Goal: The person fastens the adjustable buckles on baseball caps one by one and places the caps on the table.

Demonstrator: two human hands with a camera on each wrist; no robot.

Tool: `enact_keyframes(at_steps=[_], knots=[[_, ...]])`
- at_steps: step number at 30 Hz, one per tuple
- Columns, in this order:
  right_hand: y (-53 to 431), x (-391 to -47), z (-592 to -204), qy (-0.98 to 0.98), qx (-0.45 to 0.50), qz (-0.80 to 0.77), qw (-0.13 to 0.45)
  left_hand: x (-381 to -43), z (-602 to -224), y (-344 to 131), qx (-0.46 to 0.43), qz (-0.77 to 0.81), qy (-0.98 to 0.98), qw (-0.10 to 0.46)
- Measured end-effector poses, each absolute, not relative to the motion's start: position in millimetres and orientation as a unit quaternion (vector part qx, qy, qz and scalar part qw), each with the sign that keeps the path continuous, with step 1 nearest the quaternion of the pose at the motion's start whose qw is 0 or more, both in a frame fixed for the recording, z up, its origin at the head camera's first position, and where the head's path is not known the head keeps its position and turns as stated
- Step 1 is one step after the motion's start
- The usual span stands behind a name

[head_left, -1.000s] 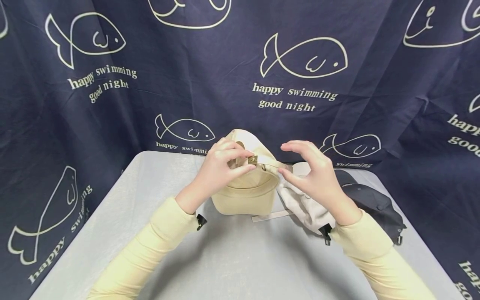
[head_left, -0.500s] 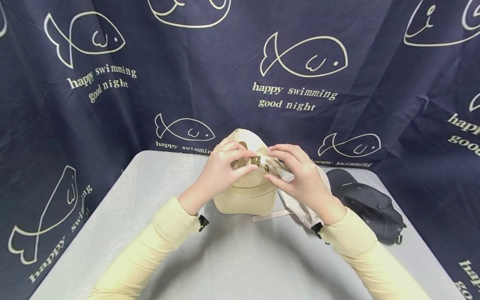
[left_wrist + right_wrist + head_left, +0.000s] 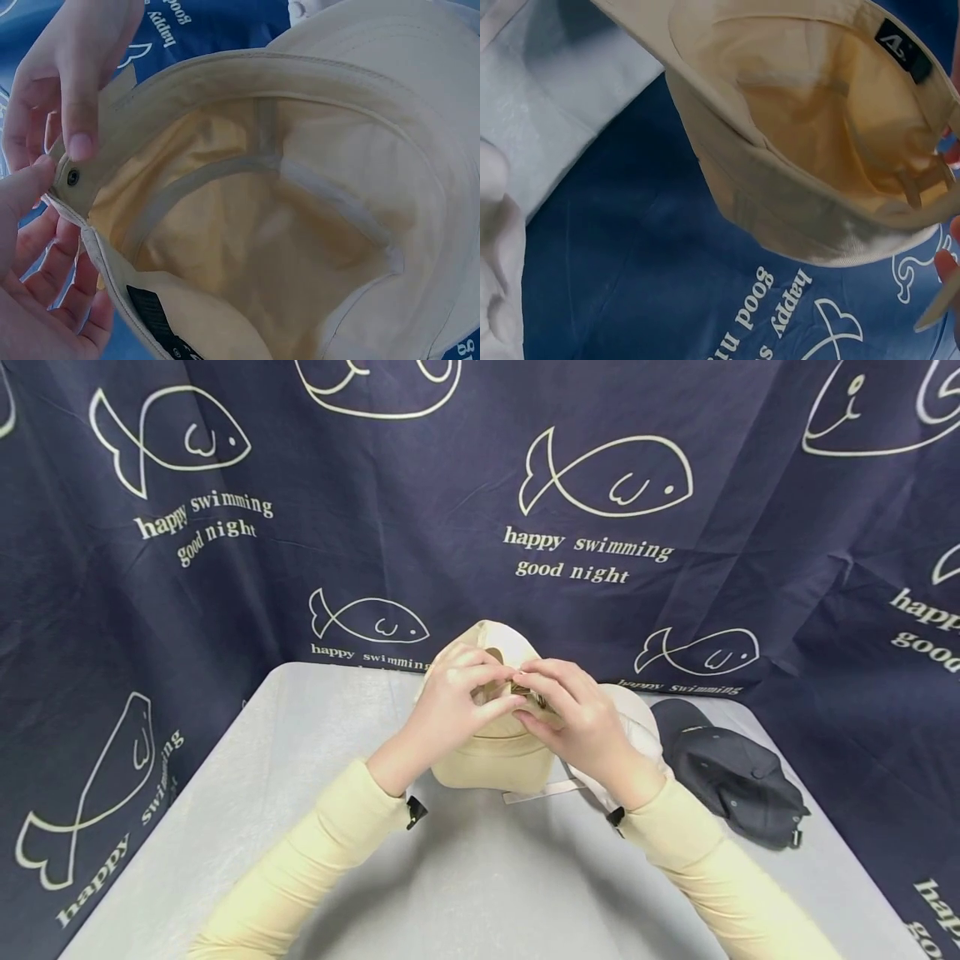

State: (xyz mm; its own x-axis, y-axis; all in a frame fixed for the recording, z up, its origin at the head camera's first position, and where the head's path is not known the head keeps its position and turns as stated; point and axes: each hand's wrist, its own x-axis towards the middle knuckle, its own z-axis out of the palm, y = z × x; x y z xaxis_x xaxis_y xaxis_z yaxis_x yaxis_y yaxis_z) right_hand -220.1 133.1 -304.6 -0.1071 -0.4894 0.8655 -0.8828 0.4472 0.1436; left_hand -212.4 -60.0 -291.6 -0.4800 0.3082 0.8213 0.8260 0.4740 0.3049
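A cream baseball cap (image 3: 491, 766) is held up above the table, its brim toward me. The left wrist view looks into its hollow, with a dark label (image 3: 154, 311) on the inner band. My left hand (image 3: 450, 702) pinches the back closure strap beside a small metal snap (image 3: 73, 177). From the other side, my right hand (image 3: 588, 718) pinches the same strap, its thumb and fingertips meeting the left hand's. A loose strap end (image 3: 936, 306) sticks out below the right fingers at the edge of the right wrist view. The fingertips partly cover the closure in the head view.
To the right on the grey table (image 3: 480, 885) lies a white cap (image 3: 643, 727), partly behind my right hand, its strap (image 3: 547, 792) stretching left. Beyond it rests a black cap (image 3: 738, 781). A navy curtain with fish prints (image 3: 450, 518) hangs around the table's back and sides.
My right hand has moved left from beyond the cap's side to the closure, and its spread fingers have come together on the strap. The left hand has shifted slightly right with the cap.
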Motion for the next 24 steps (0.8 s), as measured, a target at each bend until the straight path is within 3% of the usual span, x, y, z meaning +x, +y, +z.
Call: enact_keyframes(at_steps=[24], knots=[[122, -229, -310, -0.627, 0.506, 0.225, 0.548, -206, -288, -62, -0.360, -0.391, -0.782, 0.327]])
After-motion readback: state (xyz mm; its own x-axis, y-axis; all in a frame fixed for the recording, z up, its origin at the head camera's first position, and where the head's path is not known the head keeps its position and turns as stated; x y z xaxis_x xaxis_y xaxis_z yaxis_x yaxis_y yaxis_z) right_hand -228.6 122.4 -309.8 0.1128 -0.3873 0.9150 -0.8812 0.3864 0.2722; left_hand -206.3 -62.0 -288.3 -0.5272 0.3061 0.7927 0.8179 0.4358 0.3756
